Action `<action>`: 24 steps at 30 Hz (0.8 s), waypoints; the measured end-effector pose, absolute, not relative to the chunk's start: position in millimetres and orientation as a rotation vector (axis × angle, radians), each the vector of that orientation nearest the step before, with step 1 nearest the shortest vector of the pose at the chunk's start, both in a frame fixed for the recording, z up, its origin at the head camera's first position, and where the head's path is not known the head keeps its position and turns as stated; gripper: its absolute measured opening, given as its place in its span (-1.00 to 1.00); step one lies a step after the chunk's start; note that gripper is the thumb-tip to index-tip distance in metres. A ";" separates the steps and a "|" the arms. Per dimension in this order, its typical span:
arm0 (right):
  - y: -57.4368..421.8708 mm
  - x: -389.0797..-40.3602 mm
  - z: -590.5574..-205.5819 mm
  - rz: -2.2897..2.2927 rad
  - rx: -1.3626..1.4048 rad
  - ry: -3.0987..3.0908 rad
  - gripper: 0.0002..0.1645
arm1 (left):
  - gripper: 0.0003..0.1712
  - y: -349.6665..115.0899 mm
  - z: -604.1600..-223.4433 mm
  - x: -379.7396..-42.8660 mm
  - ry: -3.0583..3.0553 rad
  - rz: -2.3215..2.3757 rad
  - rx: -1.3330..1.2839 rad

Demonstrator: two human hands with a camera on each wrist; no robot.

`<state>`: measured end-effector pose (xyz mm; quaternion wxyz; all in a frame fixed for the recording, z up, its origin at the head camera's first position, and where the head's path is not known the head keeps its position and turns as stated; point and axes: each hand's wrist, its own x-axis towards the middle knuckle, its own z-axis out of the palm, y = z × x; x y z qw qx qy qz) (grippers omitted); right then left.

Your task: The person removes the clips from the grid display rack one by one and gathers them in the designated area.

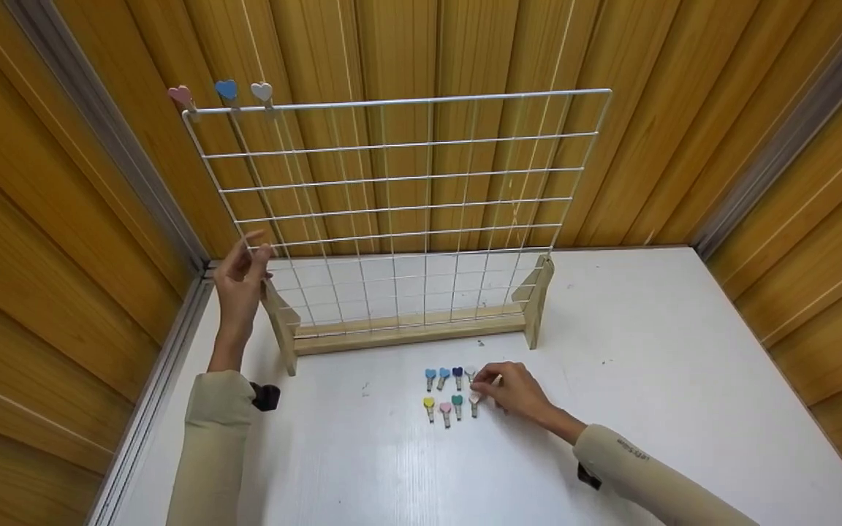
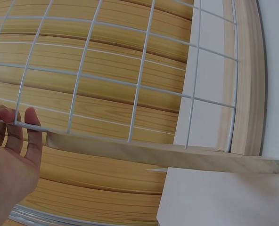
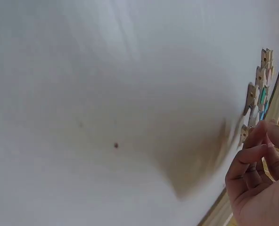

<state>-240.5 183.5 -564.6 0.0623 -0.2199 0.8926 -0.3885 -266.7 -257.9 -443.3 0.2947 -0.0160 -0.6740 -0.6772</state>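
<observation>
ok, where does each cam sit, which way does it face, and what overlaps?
Head: on the head, facing forward and down at the wire grid and heart clips; both hands and sleeves show.
Left wrist: on that wrist, facing the grid's side and wooden stand; left hand at lower left.
Right wrist: on that wrist, facing the white tabletop, clips at right edge; right hand at lower right.
Shared: head and left wrist both show the left hand gripping the grid.
</observation>
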 end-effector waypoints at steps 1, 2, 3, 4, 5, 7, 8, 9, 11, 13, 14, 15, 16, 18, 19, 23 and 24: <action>183.5 -242.6 -560.7 -1.170 -0.689 2.703 -0.91 | -0.72 -257.8 -443.7 -266.8 -1.791 -1.802 -0.043; 183.2 -245.0 -556.4 -1.159 -0.712 2.713 -0.90 | -0.72 -257.8 -444.0 -267.0 -1.787 -1.803 -0.043; 182.6 -247.5 -551.4 -1.139 -0.734 2.727 -0.90 | -0.72 -258.0 -444.2 -267.2 -1.783 -1.803 -0.043; 181.6 -249.7 -545.7 -1.124 -0.757 2.734 -0.90 | -0.72 -258.2 -444.5 -267.3 -1.783 -1.800 -0.041; 180.5 -251.8 -539.4 -1.114 -0.778 2.736 -0.90 | -0.73 -258.4 -444.7 -267.6 -1.782 -1.798 -0.040; 177.3 -256.1 -525.4 -1.109 -0.819 2.729 -0.88 | -0.73 -259.1 -444.8 -268.2 -1.783 -1.795 -0.036; 174.8 -258.7 -517.8 -1.104 -0.826 2.729 -0.88 | -0.73 -259.3 -444.7 -268.4 -1.786 -1.794 -0.035; 172.2 -261.1 -510.1 -1.100 -0.836 2.726 -0.88 | -0.74 -259.5 -444.4 -268.5 -1.786 -1.793 -0.036; 165.9 -266.4 -494.2 -1.103 -0.865 2.726 -0.87 | -0.74 -259.8 -443.7 -268.8 -1.788 -1.794 -0.038; 157.7 -271.1 -476.8 -1.100 -0.901 2.736 -0.87 | -0.73 -259.7 -442.4 -269.0 -1.786 -1.791 -0.044; 153.1 -273.0 -467.5 -1.094 -0.916 2.744 -0.86 | -0.73 -259.6 -442.0 -269.1 -1.785 -1.789 -0.048; 148.3 -274.6 -458.3 -1.084 -0.936 2.756 -0.85 | -0.73 -259.4 -441.6 -269.2 -1.784 -1.788 -0.052; 143.3 -275.4 -448.0 -1.077 -0.948 2.765 -0.84 | -0.73 -259.2 -441.5 -269.4 -1.786 -1.785 -0.055; 133.1 -277.5 -426.7 -1.058 -0.982 2.777 -0.82 | -0.72 -258.8 -442.2 -269.7 -1.787 -1.781 -0.060; 127.9 -278.2 -415.8 -1.052 -0.995 2.786 -0.80 | -0.72 -258.6 -442.7 -269.5 -1.790 -1.782 -0.061; 104.2 -279.5 -371.7 -1.085 -1.049 2.804 -0.78 | -0.73 -257.9 -444.7 -268.6 -1.791 -1.797 -0.051; 98.0 -279.4 -361.6 -1.106 -1.068 2.804 -0.77 | -0.73 -257.7 -444.5 -268.1 -1.790 -1.802 -0.048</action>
